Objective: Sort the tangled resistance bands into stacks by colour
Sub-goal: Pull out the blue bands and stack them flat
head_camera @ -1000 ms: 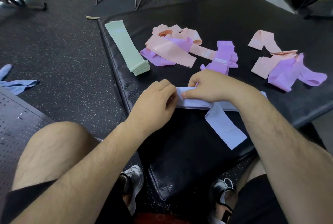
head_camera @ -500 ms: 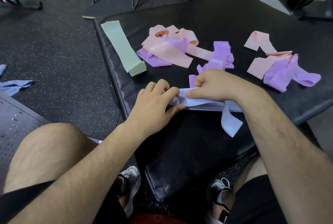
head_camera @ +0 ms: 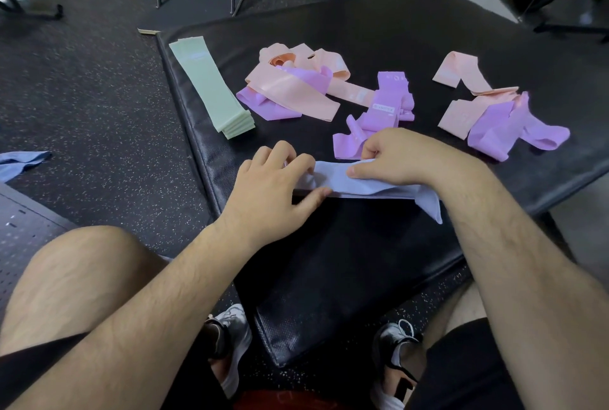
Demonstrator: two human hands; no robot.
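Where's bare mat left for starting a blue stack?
Free: black padded mat near side, below the pale blue resistance band; also its far strip behind the tangles. Crowded: middle row, from green band stack to right pink-and-purple tangle.

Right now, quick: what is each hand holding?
Left hand: grips one end of the blue band.
Right hand: pinches the same blue band.

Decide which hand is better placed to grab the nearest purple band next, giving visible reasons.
Right. The right hand sits beside the nearest purple band, while the left hand grips the far end of the blue band, farther away.
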